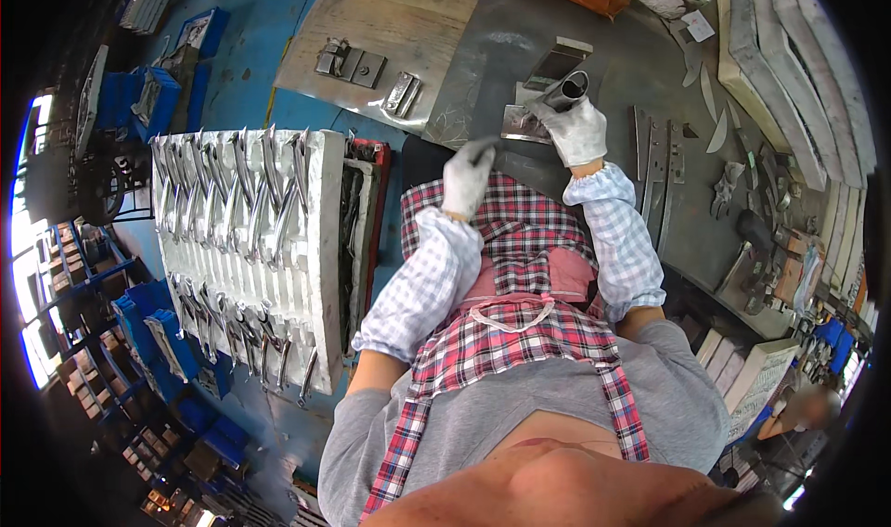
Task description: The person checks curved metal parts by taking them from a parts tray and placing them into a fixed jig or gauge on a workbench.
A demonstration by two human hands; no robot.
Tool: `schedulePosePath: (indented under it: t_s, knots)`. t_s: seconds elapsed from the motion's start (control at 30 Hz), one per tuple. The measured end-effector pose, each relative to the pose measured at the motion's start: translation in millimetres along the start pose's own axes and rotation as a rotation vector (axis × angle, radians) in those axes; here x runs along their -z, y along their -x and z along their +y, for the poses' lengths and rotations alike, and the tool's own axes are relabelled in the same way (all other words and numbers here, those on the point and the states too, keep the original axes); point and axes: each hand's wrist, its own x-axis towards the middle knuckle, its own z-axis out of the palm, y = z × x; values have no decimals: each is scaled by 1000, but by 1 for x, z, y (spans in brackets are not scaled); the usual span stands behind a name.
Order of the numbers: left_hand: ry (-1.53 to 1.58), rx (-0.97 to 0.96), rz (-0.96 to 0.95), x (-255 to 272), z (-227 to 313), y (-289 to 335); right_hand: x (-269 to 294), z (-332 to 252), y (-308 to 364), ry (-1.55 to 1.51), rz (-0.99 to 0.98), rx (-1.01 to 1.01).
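Observation:
My right hand [579,132], in a white glove, is closed around a short, shiny metal tube [569,88] whose open end faces up and away. Close by the tube stand an upright steel plate [559,61] and a low, shiny metal block [525,124] on the dark bench top. My left hand [467,176], gloved with greyish fingertips, hovers over my lap at the bench's near edge, apart from the tube. Its fingers are bent and smeared, so whether they hold anything does not show.
To my left, a white foam tray [320,249] carries rows of curved shiny metal parts [271,179]. Metal fixtures [351,65] sit on the bench's wooden section [390,17]. Flat steel bars [655,156] and hand tools lie right. Foam slabs [789,72] line the far right.

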Motion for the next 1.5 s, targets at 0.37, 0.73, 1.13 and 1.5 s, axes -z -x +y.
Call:
schedulePosePath:
  t_s: [0.37,0.73,1.13,1.5]
  knots:
    - [-318,-359,87,-29,8,-55,13,37,7,-442,-137,8]
    - [-399,-285,104,-32,5,-54,-29,67,43,-300,111,91]
    - [-465,-353,144,-34,4,-48,-14,61,28,-293,79,344]
    - [-558,-144,102,-31,26,-43,0,37,15,-681,-88,-283]
